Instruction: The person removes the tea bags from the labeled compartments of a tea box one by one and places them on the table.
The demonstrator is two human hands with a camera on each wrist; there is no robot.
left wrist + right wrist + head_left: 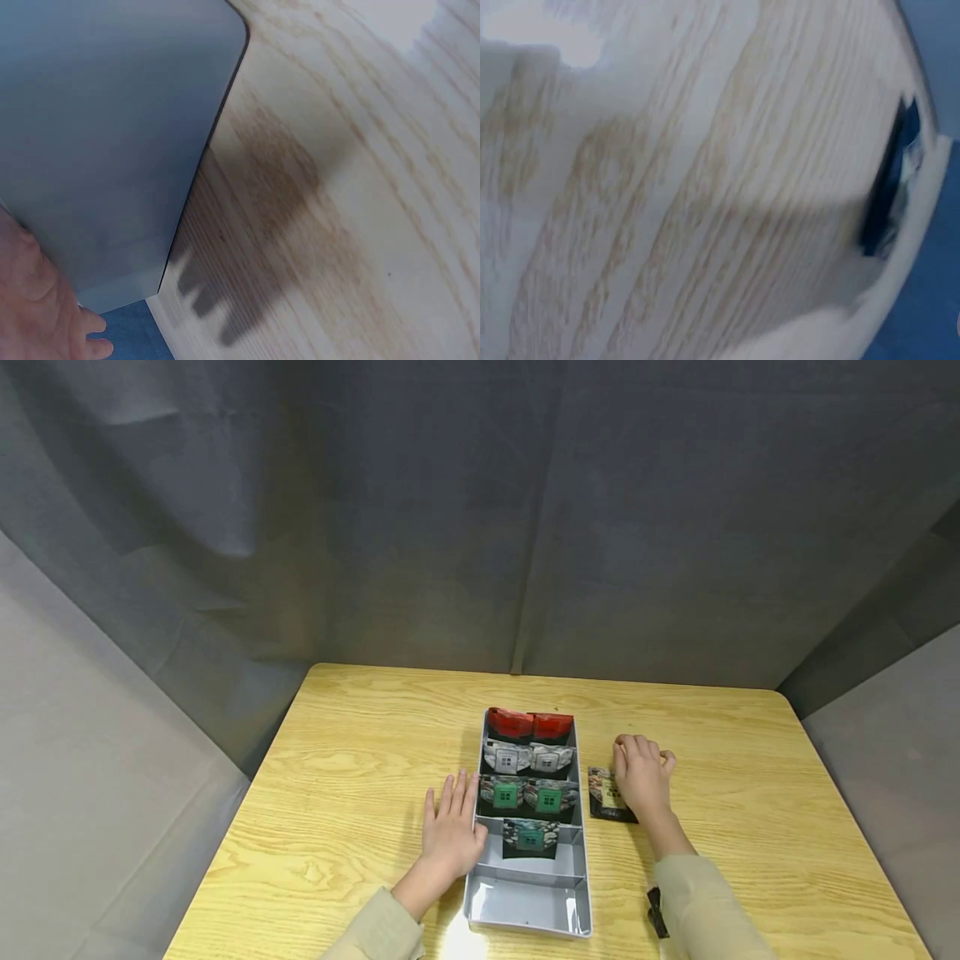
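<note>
The left hand [452,833] has its fingers straight and slightly spread, laid along the left side of a long grey tray [525,906], thumb at the rim. The right hand [645,777] is bent over a dark packet with a yellow label [611,793], which lies on the wooden table [352,777] just right of the tray; whether the fingers pinch it, I cannot tell.

In the tray, from the far end: 2 red packets [512,724], 2 silvery packets [507,758], 2 green-labelled packets [550,799], then 1 teal-labelled packet [530,839]. Dark characters mark several labels, too small to read; brands are illegible.
</note>
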